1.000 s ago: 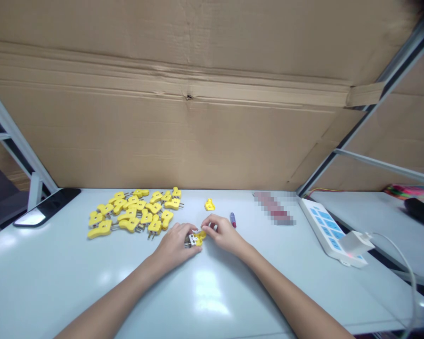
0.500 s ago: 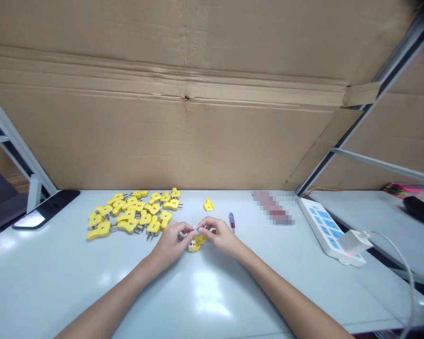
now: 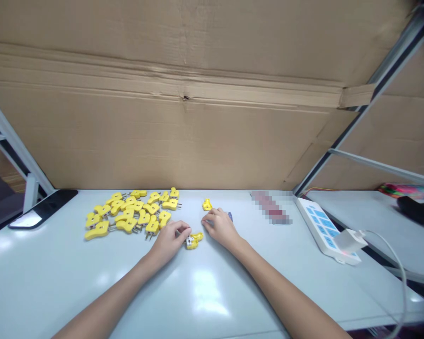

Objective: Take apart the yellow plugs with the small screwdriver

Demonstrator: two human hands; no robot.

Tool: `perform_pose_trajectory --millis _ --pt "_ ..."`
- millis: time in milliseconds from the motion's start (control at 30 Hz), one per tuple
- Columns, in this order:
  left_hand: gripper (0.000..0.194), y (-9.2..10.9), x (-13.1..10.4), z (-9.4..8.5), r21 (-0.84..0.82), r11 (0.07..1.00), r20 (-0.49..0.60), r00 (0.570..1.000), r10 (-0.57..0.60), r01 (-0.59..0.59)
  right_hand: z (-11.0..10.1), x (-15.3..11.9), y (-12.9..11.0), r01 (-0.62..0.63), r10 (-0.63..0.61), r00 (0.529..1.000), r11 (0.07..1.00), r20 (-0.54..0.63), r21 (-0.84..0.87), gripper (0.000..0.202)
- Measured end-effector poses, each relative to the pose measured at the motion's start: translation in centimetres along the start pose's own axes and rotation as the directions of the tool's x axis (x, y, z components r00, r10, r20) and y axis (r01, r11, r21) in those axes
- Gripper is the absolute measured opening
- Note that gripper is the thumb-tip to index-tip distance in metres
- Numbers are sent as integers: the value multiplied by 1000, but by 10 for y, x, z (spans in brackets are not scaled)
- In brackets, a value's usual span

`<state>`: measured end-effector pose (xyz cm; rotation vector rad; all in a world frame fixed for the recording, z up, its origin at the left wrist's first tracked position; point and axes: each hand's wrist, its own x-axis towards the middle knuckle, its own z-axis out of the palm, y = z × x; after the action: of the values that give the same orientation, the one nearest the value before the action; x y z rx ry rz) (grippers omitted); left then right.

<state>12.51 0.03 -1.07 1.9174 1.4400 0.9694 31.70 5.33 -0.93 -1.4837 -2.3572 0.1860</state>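
Note:
An opened yellow plug (image 3: 194,240), with white and metal parts showing inside, lies on the table in front of me. My left hand (image 3: 170,239) is at its left end, thumb and fingers closed on the plug's edge. To the right and slightly farther back, my right hand (image 3: 220,226) rests low over the table with fingers bent and tips together. Anything between those fingertips is hidden. Just beyond them is a loose yellow plug cover (image 3: 207,204). A screwdriver (image 3: 230,216) is mostly covered by my right hand, only its blue handle end showing.
Several yellow plugs (image 3: 126,214) with metal pins lie spread at the left. A black phone-like object (image 3: 44,209) sits at the far left. On the right are a blurred reddish patch (image 3: 273,207) and a white power strip (image 3: 321,228) with a charger and cable. Cardboard (image 3: 183,141) walls the back.
My right hand has moved away from my left, to the right and farther back, now over the screwdriver. My left hand stays by the opened plug, which shows more fully.

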Motion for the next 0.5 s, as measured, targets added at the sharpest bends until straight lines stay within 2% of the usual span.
perform_pose_trajectory --millis 200,400,500 --pt "22 -2 0 1 -20 999 -10 999 34 -34 3 2 -3 -31 31 1000 1000 4 -1 19" --pt "17 -3 -1 2 26 997 -3 997 75 -75 -9 3 7 -103 126 990 958 -69 267 18" --pt "17 -4 -3 3 63 983 -12 985 172 -171 -19 -1 6 -103 134 988 936 -72 338 20"
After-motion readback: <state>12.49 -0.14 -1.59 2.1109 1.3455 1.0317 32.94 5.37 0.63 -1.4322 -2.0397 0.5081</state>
